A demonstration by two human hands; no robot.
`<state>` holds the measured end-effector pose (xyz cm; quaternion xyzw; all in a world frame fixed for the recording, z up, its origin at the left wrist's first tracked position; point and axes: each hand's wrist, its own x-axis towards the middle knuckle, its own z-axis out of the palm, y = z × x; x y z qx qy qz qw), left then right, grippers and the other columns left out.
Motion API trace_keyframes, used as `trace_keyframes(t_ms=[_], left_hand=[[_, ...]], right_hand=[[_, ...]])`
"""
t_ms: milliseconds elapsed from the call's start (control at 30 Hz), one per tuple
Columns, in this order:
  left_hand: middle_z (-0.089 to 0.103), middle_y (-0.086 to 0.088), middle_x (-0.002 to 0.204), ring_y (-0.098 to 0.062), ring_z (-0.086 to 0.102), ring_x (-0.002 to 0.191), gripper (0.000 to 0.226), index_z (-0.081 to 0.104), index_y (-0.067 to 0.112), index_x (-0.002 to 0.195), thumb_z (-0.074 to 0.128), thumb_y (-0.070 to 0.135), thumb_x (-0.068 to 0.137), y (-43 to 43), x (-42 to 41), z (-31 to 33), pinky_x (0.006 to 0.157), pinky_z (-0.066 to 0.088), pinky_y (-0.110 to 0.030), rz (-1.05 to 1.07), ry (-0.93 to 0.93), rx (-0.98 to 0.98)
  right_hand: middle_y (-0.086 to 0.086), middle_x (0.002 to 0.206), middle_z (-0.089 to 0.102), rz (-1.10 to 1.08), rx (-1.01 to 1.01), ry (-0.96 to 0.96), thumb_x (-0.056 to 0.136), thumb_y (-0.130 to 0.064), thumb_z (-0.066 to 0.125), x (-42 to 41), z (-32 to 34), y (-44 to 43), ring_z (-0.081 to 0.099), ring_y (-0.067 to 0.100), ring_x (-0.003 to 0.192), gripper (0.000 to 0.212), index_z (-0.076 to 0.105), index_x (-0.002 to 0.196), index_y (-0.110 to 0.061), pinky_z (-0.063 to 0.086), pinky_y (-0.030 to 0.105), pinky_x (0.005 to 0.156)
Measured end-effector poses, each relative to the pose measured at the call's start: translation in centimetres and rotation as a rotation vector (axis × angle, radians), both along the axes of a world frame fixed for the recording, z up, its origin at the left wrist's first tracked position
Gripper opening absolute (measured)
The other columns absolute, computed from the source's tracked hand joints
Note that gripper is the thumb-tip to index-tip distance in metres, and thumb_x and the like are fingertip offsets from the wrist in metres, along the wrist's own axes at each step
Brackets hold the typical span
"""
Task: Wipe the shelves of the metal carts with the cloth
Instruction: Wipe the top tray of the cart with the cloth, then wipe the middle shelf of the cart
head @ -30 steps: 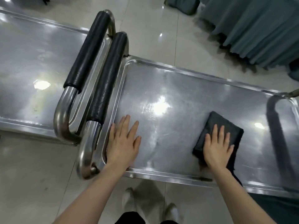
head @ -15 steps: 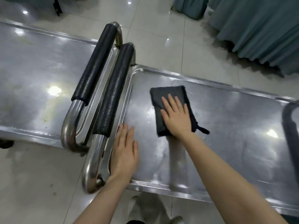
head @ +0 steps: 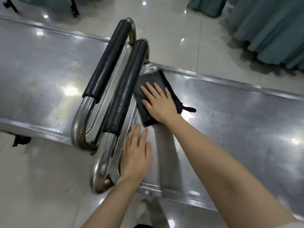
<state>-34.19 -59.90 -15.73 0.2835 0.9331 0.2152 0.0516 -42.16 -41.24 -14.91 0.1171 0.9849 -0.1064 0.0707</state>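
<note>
Two steel carts stand handle to handle. My right hand (head: 158,102) presses flat, fingers straight, on a folded dark grey cloth (head: 148,83) lying at the far left corner of the right cart's top shelf (head: 230,129), beside that cart's black-padded handle (head: 126,83). My left hand (head: 135,153) rests flat on the same shelf at its near left corner, just below the cloth. The left cart's shelf (head: 41,71) lies bare to the left, with its own padded handle (head: 107,60) next to the other.
Teal drapes (head: 266,30) hang to the floor at the upper right. Glossy tiled floor (head: 32,186) surrounds the carts. Dark furniture legs (head: 74,9) stand at the top left. My shoes (head: 144,213) show under the shelf's near edge.
My right hand has slid the cloth leftward across the right shelf, from its right part to the far left corner by the handle. My left hand has stayed pressed in place.
</note>
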Motion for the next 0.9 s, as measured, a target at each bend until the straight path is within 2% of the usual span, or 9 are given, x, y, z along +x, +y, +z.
trace_keyframes(t_ms=[100,167,233,367,467,633,700,767,900], left_hand=[[0.041,-0.015,0.151,-0.029,0.035,0.142,0.049,0.054,0.005,0.136,0.035,0.03,0.099,0.1,-0.1,-0.2,0.116,0.03,-0.043,-0.008,0.032,0.028],[0.039,-0.014,0.152,-0.029,0.033,0.143,0.044,0.053,0.006,0.137,0.042,0.028,0.1,0.1,-0.1,-0.6,0.117,0.029,-0.044,-0.005,0.032,0.032],[0.036,-0.014,0.154,-0.029,0.029,0.144,0.043,0.05,0.008,0.139,0.046,0.026,0.1,0.1,-0.2,-0.9,0.117,0.028,-0.046,-0.01,0.027,0.011],[0.039,-0.019,0.149,-0.035,0.032,0.141,0.045,0.052,0.005,0.136,0.045,0.027,0.097,0.2,-0.2,-0.8,0.115,0.029,-0.049,-0.009,0.057,0.028],[0.046,-0.023,0.141,-0.04,0.039,0.134,0.045,0.057,0.0,0.129,0.045,0.026,0.095,0.2,0.2,-0.4,0.113,0.031,-0.049,-0.017,0.074,0.062],[0.051,-0.025,0.135,-0.043,0.048,0.122,0.038,0.058,-0.004,0.125,0.05,0.02,0.097,0.0,1.4,0.2,0.108,0.036,-0.05,-0.076,0.121,-0.059],[0.058,-0.023,0.121,-0.042,0.054,0.108,0.036,0.062,-0.003,0.111,0.045,0.025,0.094,-0.1,2.9,1.0,0.095,0.043,-0.051,-0.098,0.125,-0.093],[0.063,-0.019,0.107,-0.04,0.058,0.1,0.035,0.065,-0.001,0.103,0.044,0.024,0.091,-1.1,5.6,1.9,0.088,0.046,-0.048,-0.13,0.119,-0.017],[0.065,-0.013,0.111,-0.034,0.057,0.111,0.026,0.064,0.002,0.111,0.051,0.014,0.092,-5.2,14.1,2.0,0.096,0.044,-0.043,-0.17,0.124,0.18]], right_hand=[[-0.012,0.164,0.0,-0.217,0.035,0.015,0.103,-0.05,0.022,4.6,-0.2,5.2,-0.003,0.012,0.15,0.055,0.009,0.155,-0.038,-0.002,0.044,0.121],[-0.01,0.164,-0.003,-0.419,0.024,-0.027,0.104,-0.05,0.018,9.4,-0.2,9.1,-0.005,0.012,0.15,0.056,0.006,0.156,-0.035,-0.002,0.046,0.121],[-0.008,0.164,-0.003,-0.516,0.029,-0.06,0.104,-0.05,0.017,14.6,-0.1,10.9,-0.006,0.013,0.15,0.057,0.004,0.156,-0.033,-0.001,0.048,0.121],[-0.011,0.163,-0.007,-0.45,0.031,-0.048,0.102,-0.052,0.018,21.9,-0.3,6.3,-0.01,0.013,0.15,0.059,0.002,0.156,-0.035,-0.003,0.048,0.121],[-0.011,0.162,-0.011,-0.244,0.046,-0.053,0.099,-0.06,0.018,25.5,-0.3,1.0,-0.013,0.014,0.15,0.064,-0.001,0.156,-0.036,-0.007,0.047,0.12],[-0.012,0.163,0.001,-0.045,-0.004,0.013,0.096,-0.067,0.02,32.1,-0.3,-2.6,-0.007,0.014,0.151,0.068,0.011,0.156,-0.036,-0.008,0.043,0.12],[-0.009,0.162,0.017,0.009,-0.005,0.043,0.098,-0.058,0.036,34.5,0.1,-3.1,0.01,0.017,0.151,0.062,0.027,0.154,-0.031,0.004,0.045,0.12],[-0.006,0.155,0.035,0.004,-0.024,0.104,0.098,-0.041,0.053,36.4,0.4,-3.6,0.028,0.022,0.146,0.052,0.044,0.147,-0.025,0.018,0.048,0.118],[-0.009,0.149,0.045,-0.138,-0.217,0.153,0.101,-0.029,0.05,38.9,1.6,-4.7,0.032,0.013,0.144,0.04,0.05,0.141,-0.023,0.016,0.038,0.119]])
